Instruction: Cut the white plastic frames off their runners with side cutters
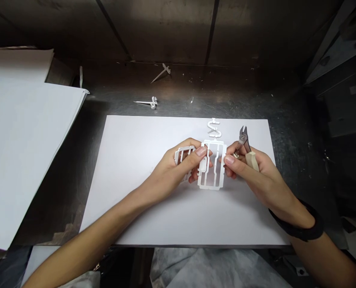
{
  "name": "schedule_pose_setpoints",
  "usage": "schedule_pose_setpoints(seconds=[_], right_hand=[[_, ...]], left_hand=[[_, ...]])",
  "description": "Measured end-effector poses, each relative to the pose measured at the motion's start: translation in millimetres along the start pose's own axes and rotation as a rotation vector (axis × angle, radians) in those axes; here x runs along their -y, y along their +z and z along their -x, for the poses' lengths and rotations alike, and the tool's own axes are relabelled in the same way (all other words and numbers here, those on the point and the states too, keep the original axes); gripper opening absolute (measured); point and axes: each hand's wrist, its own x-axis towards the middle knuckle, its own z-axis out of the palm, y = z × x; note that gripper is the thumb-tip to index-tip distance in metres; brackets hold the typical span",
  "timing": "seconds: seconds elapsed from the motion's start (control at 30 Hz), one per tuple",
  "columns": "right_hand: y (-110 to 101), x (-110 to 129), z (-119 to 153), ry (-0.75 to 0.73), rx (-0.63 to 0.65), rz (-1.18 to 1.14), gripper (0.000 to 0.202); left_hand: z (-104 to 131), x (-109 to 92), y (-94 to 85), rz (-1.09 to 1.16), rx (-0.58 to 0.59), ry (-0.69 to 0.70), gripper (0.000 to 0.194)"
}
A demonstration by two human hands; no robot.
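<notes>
A white plastic frame point(211, 186) with long slots is held upright over a white paper sheet, with an S-shaped runner point(215, 129) extending from its top edge. My left hand point(178, 166) is closed, its thumb pressing the frame's left side. A second, smaller slotted white frame point(181, 151) is also in this hand, partly hidden behind the thumb. My right hand point(252, 172) pinches the frame's right edge between thumb and fingers. The same hand carries side cutters point(251, 160) with pale handles, their jaws pointing up and slightly apart, away from the plastic.
The white sheet point(130, 180) covers the front of a dark metal bench point(234, 94). Two white plastic sprue pieces point(153, 103) lie beyond the sheet, among small white scraps. A stack of large white sheets point(22, 132) stands at the left. A metal wall point(166, 32) closes the back.
</notes>
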Motion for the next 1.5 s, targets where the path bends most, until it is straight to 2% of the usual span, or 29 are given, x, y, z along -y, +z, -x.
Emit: schedule_pose_setpoints(seconds=[0.23,0.37,0.47,0.57,0.63,0.77,0.87,0.97,1.07,1.13,1.33,1.5], right_hand=[[1,0,1,-0.005,-0.034,0.037,0.024],[2,0,-1,-0.052,-0.135,0.085,0.025],[3,0,-3,-0.118,-0.231,0.208,0.023],[5,1,-5,-0.169,-0.266,0.293,0.019],[7,1,-5,-0.174,-0.237,0.29,0.017],[12,3,0,-0.165,-0.04,0.222,0.003],[15,4,4,-0.16,0.057,0.152,0.014],[11,1,6,-0.148,-0.02,0.046,0.019],[4,-5,5,-0.106,-0.131,-0.011,0.021],[1,-8,4,-0.078,-0.174,-0.022,0.021],[2,-7,-2,0.063,-0.173,-0.202,0.019],[-1,-12,-3,0.138,-0.157,-0.248,0.031]], left_hand=[[1,0,-1.5,-0.082,-0.01,-0.014,0.03],[3,-1,-2.0,-0.188,-0.118,0.013,0.032],[6,-4,-2.4,-0.294,-0.194,0.062,0.033],[10,-7,-1.1,-0.318,-0.095,0.018,0.035],[12,-8,1.3,-0.294,-0.004,-0.037,0.037],[10,0,8.3,-0.138,0.045,-0.072,0.037],[7,5,10.1,0.027,0.035,-0.066,0.044],[6,-1,5.4,0.237,0.04,-0.072,0.035],[7,-12,-1.9,0.554,0.138,-0.059,0.026],[8,-19,-5.2,0.682,0.192,-0.075,0.023],[11,-19,-7.9,0.752,0.243,-0.073,0.021],[10,-17,-10.1,0.776,0.229,-0.075,0.022]])
